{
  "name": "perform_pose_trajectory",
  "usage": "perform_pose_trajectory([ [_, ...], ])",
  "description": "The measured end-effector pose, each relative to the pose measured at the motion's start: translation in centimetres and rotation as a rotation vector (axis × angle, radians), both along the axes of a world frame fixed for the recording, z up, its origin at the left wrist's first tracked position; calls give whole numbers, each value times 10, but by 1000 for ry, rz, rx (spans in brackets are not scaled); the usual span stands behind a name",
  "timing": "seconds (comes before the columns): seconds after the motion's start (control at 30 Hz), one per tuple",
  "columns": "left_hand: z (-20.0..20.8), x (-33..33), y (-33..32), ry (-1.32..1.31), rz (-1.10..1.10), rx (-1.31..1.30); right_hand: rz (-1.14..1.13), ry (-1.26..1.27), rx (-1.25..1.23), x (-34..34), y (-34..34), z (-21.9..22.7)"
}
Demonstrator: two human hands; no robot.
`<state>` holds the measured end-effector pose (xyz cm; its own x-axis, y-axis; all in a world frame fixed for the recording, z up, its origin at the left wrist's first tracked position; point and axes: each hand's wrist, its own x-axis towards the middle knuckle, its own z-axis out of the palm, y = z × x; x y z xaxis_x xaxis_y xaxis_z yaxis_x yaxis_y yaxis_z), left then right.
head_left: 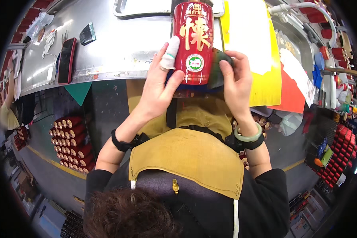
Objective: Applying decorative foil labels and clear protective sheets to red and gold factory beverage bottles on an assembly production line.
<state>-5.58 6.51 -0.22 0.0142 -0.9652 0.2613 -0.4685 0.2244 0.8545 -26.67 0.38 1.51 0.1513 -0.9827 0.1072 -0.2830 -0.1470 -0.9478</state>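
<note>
Presently, red bottle (193,43) between the two hands at the desk (107,59) edge, left hand (158,89) half-curled, gripping its left side, right hand (238,81) part-closed, pinching a dark pad (215,70) beside it, phone (67,61) off left of left hand, yellow sheet (270,85) just right of right hand.
</note>
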Motion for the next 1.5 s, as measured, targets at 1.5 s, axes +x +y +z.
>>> perform_pose_trajectory([
  [1.5,13,4,-114,992,-37,369,99,222,-656,32,-116,44],
])
